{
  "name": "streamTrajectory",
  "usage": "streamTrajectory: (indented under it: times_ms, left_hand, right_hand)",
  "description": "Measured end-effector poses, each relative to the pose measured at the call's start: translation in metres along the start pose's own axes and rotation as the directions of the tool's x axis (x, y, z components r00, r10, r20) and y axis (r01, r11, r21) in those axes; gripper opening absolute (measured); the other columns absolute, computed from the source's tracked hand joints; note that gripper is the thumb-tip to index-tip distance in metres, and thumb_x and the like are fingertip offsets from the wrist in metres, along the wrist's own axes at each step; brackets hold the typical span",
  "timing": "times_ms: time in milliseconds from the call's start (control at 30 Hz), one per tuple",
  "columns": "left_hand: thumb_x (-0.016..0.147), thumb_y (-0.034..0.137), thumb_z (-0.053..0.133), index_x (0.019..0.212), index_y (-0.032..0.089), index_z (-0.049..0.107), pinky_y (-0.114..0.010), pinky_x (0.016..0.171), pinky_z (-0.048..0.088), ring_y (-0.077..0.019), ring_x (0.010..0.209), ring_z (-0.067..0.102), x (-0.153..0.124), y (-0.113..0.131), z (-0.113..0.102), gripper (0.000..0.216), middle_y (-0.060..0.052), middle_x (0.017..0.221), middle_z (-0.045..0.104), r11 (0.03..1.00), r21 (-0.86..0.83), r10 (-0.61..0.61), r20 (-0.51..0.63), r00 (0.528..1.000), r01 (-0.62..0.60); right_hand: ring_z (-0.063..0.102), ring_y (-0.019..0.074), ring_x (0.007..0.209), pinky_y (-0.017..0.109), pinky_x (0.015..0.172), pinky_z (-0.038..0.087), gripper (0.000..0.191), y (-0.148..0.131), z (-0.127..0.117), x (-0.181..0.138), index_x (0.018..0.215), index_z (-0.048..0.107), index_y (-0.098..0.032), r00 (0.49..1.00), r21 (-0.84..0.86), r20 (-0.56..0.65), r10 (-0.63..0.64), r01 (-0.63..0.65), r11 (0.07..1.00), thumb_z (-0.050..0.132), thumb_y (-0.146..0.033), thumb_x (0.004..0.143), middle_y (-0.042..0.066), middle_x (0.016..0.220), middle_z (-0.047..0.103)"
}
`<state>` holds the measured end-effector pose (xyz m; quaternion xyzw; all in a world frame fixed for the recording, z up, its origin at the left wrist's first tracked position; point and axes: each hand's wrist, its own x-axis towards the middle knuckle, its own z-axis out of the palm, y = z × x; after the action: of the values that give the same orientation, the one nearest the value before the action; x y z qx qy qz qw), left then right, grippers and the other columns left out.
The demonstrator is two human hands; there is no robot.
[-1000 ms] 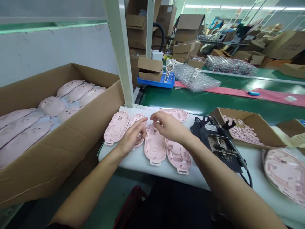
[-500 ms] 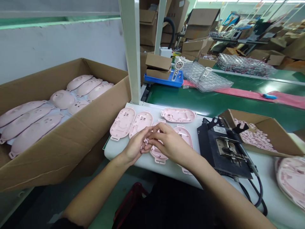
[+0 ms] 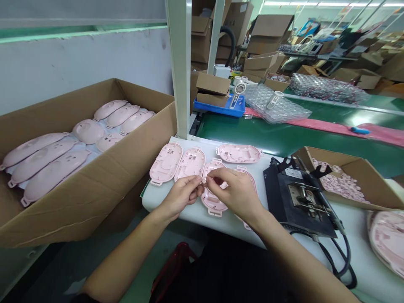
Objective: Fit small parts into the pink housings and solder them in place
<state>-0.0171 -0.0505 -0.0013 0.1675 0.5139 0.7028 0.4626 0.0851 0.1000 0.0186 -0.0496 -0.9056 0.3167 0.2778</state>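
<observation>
Several pink plastic shells point(image 3: 166, 163) lie open side up on the white bench point(image 3: 195, 214) in front of me. My left hand point(image 3: 181, 195) and my right hand point(image 3: 235, 191) meet over the middle shell point(image 3: 211, 198). Both pinch a small pale part point(image 3: 204, 181) between their fingertips, just above that shell. My right hand covers most of another shell to the right. One more shell point(image 3: 239, 153) lies crosswise further back.
A big cardboard box point(image 3: 104, 176) of pink shells stands at my left. A black tool point(image 3: 299, 200) with a cable sits right of my hands, beside a small box of pink pieces point(image 3: 339, 181). A white post point(image 3: 179, 67) rises behind; a green conveyor point(image 3: 284, 136) runs beyond.
My hands came off the shells, drew together toward me and now pinch a small part between them. The view has shifted a little to the left.
</observation>
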Motion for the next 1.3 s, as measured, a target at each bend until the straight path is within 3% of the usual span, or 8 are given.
streamTrajectory:
  times_ms: [133,233,333,533,767,1100,1200,1300]
  left_hand:
    - [0.082,0.056,0.076,0.075,0.011,0.06,-0.017,0.043,0.019,-0.0026,0.049,0.032,-0.003,0.001,0.004,0.049,0.001,0.064,0.053,0.999,0.03,0.021,0.005,1.0,-0.021]
    - [0.081,0.065,0.073,0.076,0.013,0.057,-0.017,0.043,0.019,-0.0032,0.047,0.032,-0.005,-0.001,0.006,0.054,0.002,0.06,0.052,0.999,0.039,0.035,-0.006,0.999,-0.035]
    - [0.083,0.07,0.067,0.072,0.015,0.052,-0.018,0.043,0.019,-0.0042,0.045,0.032,-0.006,-0.006,0.009,0.058,0.003,0.055,0.049,0.997,0.054,0.047,-0.009,0.999,-0.047]
    - [0.087,0.072,0.061,0.069,0.018,0.045,-0.018,0.043,0.017,-0.0044,0.044,0.026,-0.007,-0.01,0.017,0.059,0.004,0.05,0.045,0.993,0.074,0.09,0.012,0.996,-0.091]
    - [0.088,0.071,0.057,0.069,0.019,0.043,-0.019,0.042,0.016,-0.0052,0.043,0.026,-0.008,-0.009,0.018,0.057,0.005,0.051,0.042,0.996,0.083,0.028,0.038,0.999,-0.031]
    - [0.089,0.053,0.033,0.077,0.02,0.049,-0.024,0.042,0.019,-0.0092,0.044,0.028,0.005,0.028,-0.015,0.039,0.001,0.064,0.049,0.907,0.403,0.172,-0.101,0.98,-0.118]
    - [0.087,0.051,0.047,0.078,0.019,0.061,-0.025,0.051,0.032,-0.0137,0.054,0.043,0.021,0.044,-0.032,0.036,0.0,0.063,0.051,0.742,0.658,0.27,-0.119,0.955,-0.127]
    - [0.081,0.038,0.065,0.083,0.02,0.073,-0.03,0.072,0.043,-0.0238,0.085,0.061,0.04,0.054,-0.047,0.02,-0.007,0.082,0.067,0.487,0.87,0.35,-0.106,0.931,-0.084]
  right_hand:
    - [0.066,0.0135,0.074,0.026,0.069,0.05,0.006,-0.004,-0.001,-0.005,0.093,0.07,-0.021,0.998,0.12,0.025,0.064,-0.066,0.991,0.065,-0.022,0.091,-0.001,0.083,0.072]
    - [0.068,0.0152,0.086,0.028,0.078,0.052,0.018,-0.004,-0.005,-0.007,0.109,0.072,-0.024,0.979,0.263,0.148,0.141,-0.176,0.949,0.062,-0.026,0.094,0.0,0.096,0.074]
    - [0.068,0.0155,0.088,0.028,0.081,0.052,0.016,-0.004,-0.007,-0.012,0.105,0.075,-0.028,0.953,0.358,0.239,0.188,-0.266,0.895,0.062,-0.031,0.097,-0.001,0.098,0.075]
    - [0.067,0.0167,0.093,0.031,0.085,0.052,0.012,-0.007,-0.005,-0.021,0.097,0.077,-0.026,0.958,0.517,0.187,0.218,-0.285,0.807,0.067,-0.033,0.093,0.002,0.098,0.074]
    - [0.069,0.0173,0.076,0.031,0.076,0.056,0.017,-0.018,-0.005,-0.019,0.092,0.078,-0.023,0.86,0.707,0.38,0.34,-0.507,0.493,0.072,-0.038,0.088,0.002,0.079,0.073]
    - [0.062,0.0131,0.075,0.026,0.073,0.051,0.01,0.013,-0.005,0.04,0.085,0.065,-0.02,0.876,0.518,0.249,0.414,-0.482,0.707,0.061,-0.028,0.078,-0.001,0.08,0.066]
    - [0.064,0.0134,0.073,0.026,0.073,0.052,0.007,0.031,0.01,0.073,0.082,0.064,-0.02,0.847,0.395,0.288,0.447,-0.53,0.75,0.059,-0.024,0.08,-0.001,0.077,0.068]
    - [0.066,0.0144,0.068,0.027,0.07,0.054,0.01,0.047,0.032,0.099,0.075,0.066,-0.016,0.786,0.238,0.376,0.491,-0.594,0.769,0.063,-0.022,0.083,0.003,0.073,0.07]
